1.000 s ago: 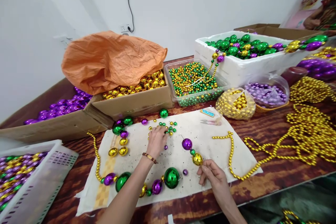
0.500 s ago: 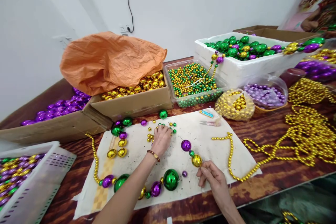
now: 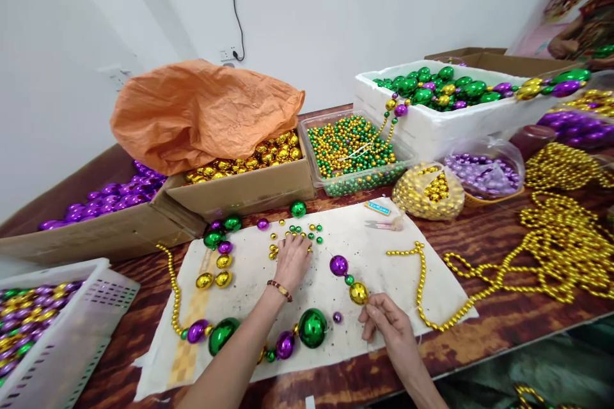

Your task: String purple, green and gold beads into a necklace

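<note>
My left hand (image 3: 293, 262), with a beaded bracelet (image 3: 280, 290), is over a group of small gold beads (image 3: 273, 249) and small green beads (image 3: 313, 238) on a white cloth (image 3: 355, 351). Its fingers are bent downward; whatever lies under the fingertips is hidden. Closed at the lower end of a short bead strand (image 3: 358, 293) is my right hand (image 3: 387, 321). The strand carries a large purple ball (image 3: 338, 265), a small green bead and a gold ball. One small purple bead (image 3: 337, 317) lies loose between the hands.
Along the cloth's near side lies a larger strand with green balls (image 3: 313, 328). Behind stand a cardboard box (image 3: 249, 190), a clear tub (image 3: 330, 188) of beads and a white foam box (image 3: 432, 131). Scissors (image 3: 381, 225) rest on the cloth; gold bead chains (image 3: 551, 255) are at right.
My left hand has drawn back slightly toward me, uncovering more small green and gold beads. My right hand stays at the strand's end.
</note>
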`<state>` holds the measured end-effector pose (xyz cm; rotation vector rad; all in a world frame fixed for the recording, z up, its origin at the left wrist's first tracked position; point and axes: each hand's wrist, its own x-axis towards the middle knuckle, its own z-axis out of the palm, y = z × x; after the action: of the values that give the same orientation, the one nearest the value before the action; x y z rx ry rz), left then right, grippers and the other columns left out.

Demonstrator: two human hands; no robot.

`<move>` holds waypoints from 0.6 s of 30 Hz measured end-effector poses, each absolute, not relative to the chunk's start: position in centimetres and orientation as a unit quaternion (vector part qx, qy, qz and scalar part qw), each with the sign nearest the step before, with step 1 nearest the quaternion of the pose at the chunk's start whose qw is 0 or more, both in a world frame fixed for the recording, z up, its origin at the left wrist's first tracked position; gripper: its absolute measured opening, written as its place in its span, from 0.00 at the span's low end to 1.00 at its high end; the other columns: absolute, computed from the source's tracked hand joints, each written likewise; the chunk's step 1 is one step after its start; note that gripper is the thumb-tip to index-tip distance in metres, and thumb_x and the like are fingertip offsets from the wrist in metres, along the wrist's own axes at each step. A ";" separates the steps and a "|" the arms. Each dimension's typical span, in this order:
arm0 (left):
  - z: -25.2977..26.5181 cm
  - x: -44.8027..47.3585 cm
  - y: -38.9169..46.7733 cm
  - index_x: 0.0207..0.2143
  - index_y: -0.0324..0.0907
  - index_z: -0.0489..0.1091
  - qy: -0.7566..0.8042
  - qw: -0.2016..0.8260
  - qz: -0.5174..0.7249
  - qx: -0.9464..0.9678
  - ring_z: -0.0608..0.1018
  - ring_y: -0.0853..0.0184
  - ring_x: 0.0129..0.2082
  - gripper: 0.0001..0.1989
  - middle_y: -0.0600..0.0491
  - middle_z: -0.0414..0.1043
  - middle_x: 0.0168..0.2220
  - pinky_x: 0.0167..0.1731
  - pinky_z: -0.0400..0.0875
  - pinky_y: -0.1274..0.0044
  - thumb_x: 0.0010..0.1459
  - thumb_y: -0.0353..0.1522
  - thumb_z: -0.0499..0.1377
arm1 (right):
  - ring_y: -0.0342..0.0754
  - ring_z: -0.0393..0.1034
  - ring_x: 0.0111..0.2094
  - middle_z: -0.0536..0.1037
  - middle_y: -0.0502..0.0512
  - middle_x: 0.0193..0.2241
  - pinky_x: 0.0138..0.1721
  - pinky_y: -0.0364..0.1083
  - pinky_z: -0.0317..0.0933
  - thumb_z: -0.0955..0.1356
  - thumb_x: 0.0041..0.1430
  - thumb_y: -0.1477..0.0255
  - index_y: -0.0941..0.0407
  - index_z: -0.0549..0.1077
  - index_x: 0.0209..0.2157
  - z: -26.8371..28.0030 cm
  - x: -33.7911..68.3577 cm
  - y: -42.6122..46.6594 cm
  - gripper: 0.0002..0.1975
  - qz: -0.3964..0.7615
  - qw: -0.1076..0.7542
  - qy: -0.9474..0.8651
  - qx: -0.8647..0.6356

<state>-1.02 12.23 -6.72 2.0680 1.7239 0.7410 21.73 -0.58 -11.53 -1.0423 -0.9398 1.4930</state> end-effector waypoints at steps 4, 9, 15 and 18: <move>-5.1 -1.0 12.1 0.40 0.42 0.71 0.599 0.282 0.338 0.669 0.72 0.58 0.44 0.09 0.46 0.73 0.40 0.45 0.63 0.64 0.60 0.33 0.53 | 0.42 0.66 0.21 0.72 0.50 0.23 0.25 0.41 0.57 0.63 0.64 0.64 0.56 0.66 0.31 -11.5 21.6 -0.6 0.11 0.625 0.515 -0.394 -0.435; -2.1 -0.4 10.4 0.45 0.40 0.71 0.440 0.632 0.483 0.416 0.76 0.65 0.41 0.12 0.46 0.73 0.42 0.46 0.68 0.71 0.61 0.34 0.55 | 0.43 0.67 0.23 0.73 0.51 0.27 0.27 0.42 0.59 0.63 0.65 0.64 0.56 0.66 0.31 -10.9 21.3 -0.7 0.11 0.627 0.499 -0.409 -0.436; -0.7 0.9 9.2 0.42 0.36 0.74 0.359 0.705 0.555 0.258 0.76 0.70 0.36 0.10 0.48 0.73 0.37 0.41 0.70 0.77 0.57 0.29 0.61 | 0.43 0.67 0.23 0.72 0.51 0.25 0.28 0.42 0.60 0.62 0.65 0.64 0.57 0.68 0.31 -9.2 21.4 -1.1 0.12 0.616 0.485 -0.440 -0.438; -0.7 1.6 9.1 0.40 0.38 0.74 0.358 0.695 0.576 0.238 0.76 0.70 0.36 0.09 0.50 0.73 0.36 0.41 0.71 0.77 0.55 0.28 0.62 | 0.43 0.67 0.23 0.72 0.50 0.26 0.28 0.42 0.60 0.62 0.66 0.64 0.56 0.67 0.31 -8.7 21.4 -1.1 0.12 0.607 0.487 -0.441 -0.447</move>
<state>1.64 9.08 -0.68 0.5317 0.7985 1.2856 21.36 -1.13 -8.68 -1.0865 -1.0737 1.4763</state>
